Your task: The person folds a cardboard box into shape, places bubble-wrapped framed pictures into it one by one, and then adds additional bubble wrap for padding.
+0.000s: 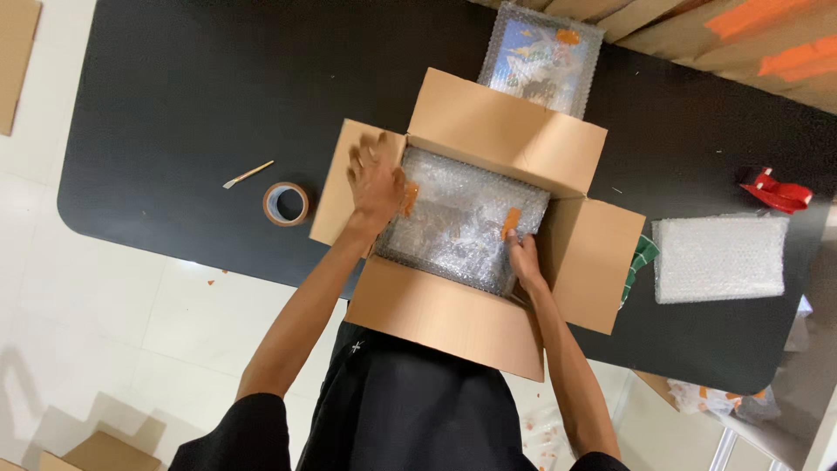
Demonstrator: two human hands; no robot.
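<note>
Both hands inside open box [478, 218]: left hand [375, 180] spread flat, right hand [524, 262] gripping wrapped picture [462, 222] lying there. Beyond box, second wrapped picture [542, 58]; left, tape roll [286, 203], brush [248, 174]; right, bubble wrap [720, 257], red dispenser [777, 192].

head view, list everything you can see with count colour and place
table: 1, black, fills the view
cardboard box: 1, brown, flaps open, table centre
bubble-wrapped item: 1, clear with orange tape, inside the box
bubble-wrapped picture: 1, colourful, behind the box
bubble wrap pad: 1, white, right of the box
tape roll: 1, brown, left of the box
small knife: 1, pale handle, near the roll
tape dispenser: 1, red, far right
left hand: on the wrap's left edge
right hand: on the wrap's near right corner
</note>
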